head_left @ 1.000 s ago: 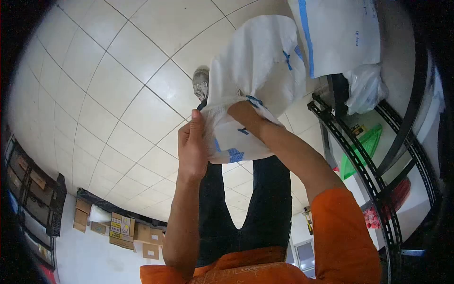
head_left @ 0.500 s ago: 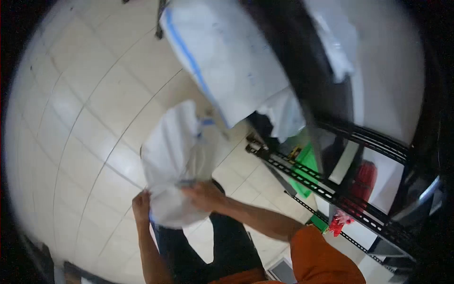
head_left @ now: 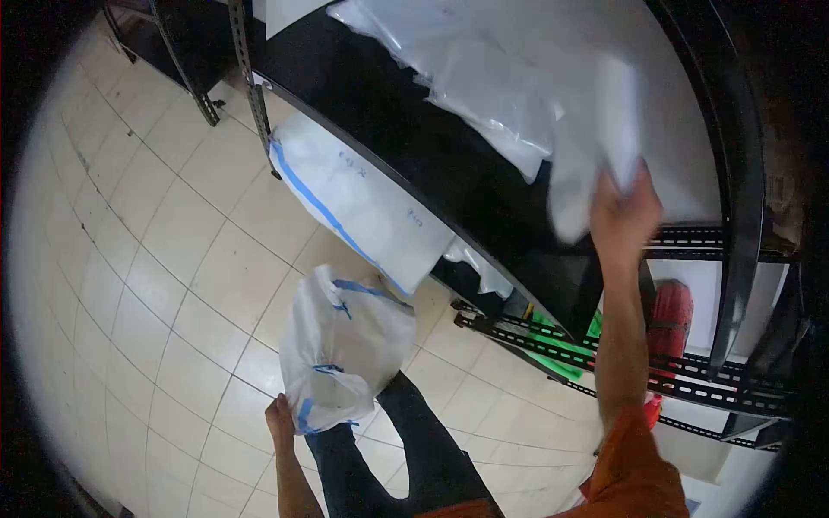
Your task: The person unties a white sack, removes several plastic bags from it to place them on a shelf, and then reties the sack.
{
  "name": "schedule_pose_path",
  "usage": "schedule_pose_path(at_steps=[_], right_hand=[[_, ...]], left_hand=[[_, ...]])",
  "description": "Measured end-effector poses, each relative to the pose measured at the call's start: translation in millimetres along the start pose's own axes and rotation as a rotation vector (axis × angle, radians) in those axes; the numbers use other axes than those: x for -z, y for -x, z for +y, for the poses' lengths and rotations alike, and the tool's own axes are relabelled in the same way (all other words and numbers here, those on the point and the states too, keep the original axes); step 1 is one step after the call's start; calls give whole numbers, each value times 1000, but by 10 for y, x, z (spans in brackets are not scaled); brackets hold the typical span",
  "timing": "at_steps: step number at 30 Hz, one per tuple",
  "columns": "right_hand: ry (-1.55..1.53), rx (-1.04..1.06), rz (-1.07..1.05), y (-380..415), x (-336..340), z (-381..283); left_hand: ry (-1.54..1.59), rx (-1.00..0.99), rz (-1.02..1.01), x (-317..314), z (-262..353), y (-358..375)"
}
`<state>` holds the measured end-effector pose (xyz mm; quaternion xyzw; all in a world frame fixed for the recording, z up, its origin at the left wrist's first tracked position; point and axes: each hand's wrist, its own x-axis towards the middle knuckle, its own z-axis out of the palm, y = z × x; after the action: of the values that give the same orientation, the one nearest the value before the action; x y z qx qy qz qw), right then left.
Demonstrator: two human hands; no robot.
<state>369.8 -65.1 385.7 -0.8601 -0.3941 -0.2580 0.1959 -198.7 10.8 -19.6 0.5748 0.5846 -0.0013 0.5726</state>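
A white woven sack (head_left: 345, 354) with blue stripes and blue ties stands on the floor tiles in front of my legs. My left hand (head_left: 279, 423) is closed on the sack's near left edge. Over the black shelf at the upper right, my right hand (head_left: 623, 216) grips a white plastic packet (head_left: 619, 116), which is smeared by motion. Several clear-white plastic packets (head_left: 492, 95) lie on that shelf, to the left of my right hand.
A larger, full white sack (head_left: 354, 194) with a blue stripe lies under the black shelf (head_left: 380, 112). Slotted metal rails (head_left: 535, 341), a green bin (head_left: 553, 350) and a red wrapped bundle (head_left: 669, 315) are at the right. Another dark rack (head_left: 173, 52) stands at the back left.
My right hand has left the sack, reached up and right to the shelf, and taken hold of a white plastic packet. My left hand stays at the sack's edge. The view has shifted toward the shelf.
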Motion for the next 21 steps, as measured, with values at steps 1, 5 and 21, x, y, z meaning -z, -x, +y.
schedule_pose_path(at_steps=[1,5,21], right_hand=[[352,46,-104,-256,-251,-15],[585,32,-789,-695,-1707,645],[646,167,-381,-599,-2468,692]], left_hand=[[-3,-6,6,0,34,-7],[198,145,47,-166,149,238],[85,303,45,-203,263,187]])
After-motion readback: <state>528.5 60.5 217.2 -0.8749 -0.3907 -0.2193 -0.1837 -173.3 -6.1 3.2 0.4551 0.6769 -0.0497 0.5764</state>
